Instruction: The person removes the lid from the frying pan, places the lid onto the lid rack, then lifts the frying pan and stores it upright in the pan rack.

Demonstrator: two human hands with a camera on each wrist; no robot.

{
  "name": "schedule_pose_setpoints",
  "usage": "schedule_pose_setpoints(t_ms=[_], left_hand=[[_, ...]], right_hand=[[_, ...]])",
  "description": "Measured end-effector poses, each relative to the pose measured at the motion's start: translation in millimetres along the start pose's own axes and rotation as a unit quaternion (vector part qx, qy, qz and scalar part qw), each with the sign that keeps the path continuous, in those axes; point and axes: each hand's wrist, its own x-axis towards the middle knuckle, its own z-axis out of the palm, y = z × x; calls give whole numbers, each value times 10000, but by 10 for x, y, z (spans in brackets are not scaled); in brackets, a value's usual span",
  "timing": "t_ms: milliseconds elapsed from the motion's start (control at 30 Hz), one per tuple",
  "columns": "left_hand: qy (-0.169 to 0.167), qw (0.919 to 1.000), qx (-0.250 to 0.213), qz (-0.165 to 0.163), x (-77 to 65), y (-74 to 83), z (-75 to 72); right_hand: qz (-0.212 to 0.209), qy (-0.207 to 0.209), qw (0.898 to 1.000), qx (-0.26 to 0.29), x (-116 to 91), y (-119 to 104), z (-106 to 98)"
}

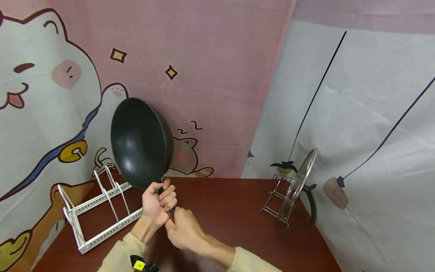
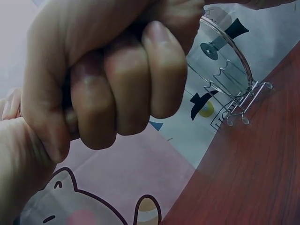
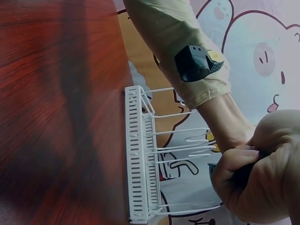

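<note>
A black wok (image 1: 142,143) is raised over the back of the table, tilted with its dark hollow side towards me. My left hand (image 1: 158,202) grips its handle close to the pan. Lower down, towards the handle's end, my right hand (image 1: 187,230) is wrapped around it, with a short stretch of handle (image 1: 171,214) showing between the hands. In the left wrist view, the right hand's curled fingers (image 2: 129,86) fill the foreground and part of the left hand (image 2: 23,154) shows behind. From the right wrist, the right hand (image 3: 262,173) mostly hides the handle.
A white rack (image 1: 108,223) with upright dividers stands on the left of the brown table (image 1: 217,211). At the right, a glass lid (image 1: 300,179) with a dark handle (image 1: 310,204) leans upright in a metal wire rack (image 1: 272,206). A printed cloth (image 1: 217,75) hangs behind.
</note>
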Motion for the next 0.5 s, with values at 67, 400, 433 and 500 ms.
schedule_pose_setpoints(t_ms=[67, 400, 433, 500], left_hand=[[-97, 9999, -74, -12, -14, 9, -13], [-397, 9980, -488, -80, -83, 60, -60], [-418, 9977, -529, -96, -89, 65, -64], [-479, 9969, -609, -118, -100, 73, -76]], right_hand=[[17, 9, 10000, -5, -3, -4, 18], [-28, -7, 9994, -348, -2, -47, 72], [-37, -11, 9993, -377, -4, -49, 76], [-48, -2, 9991, -425, -5, -56, 85]])
